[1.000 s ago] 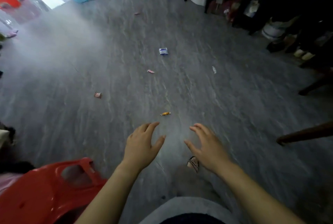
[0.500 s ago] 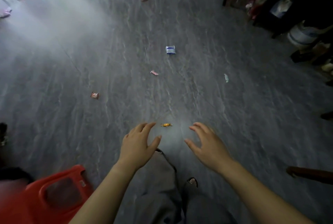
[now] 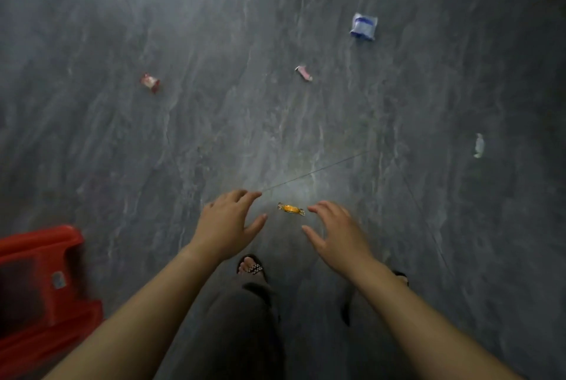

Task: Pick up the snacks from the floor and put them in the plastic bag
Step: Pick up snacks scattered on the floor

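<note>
Since a second ago the view has tipped down and closed on the floor (image 3: 214,89); the orange candy (image 3: 291,209) now lies between the left hand (image 3: 228,223) and right hand (image 3: 340,234), its long axis running left to right. Both hands hang spread wide and empty. Nothing looks collected: the red packet (image 3: 150,83), pink candy (image 3: 303,73), blue packet (image 3: 363,26) and white wrapper (image 3: 478,145) lie scattered, well apart. No plastic bag shows.

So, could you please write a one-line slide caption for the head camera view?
Both open hands, left hand and right hand, flank an orange wrapped candy on the grey floor.
</note>
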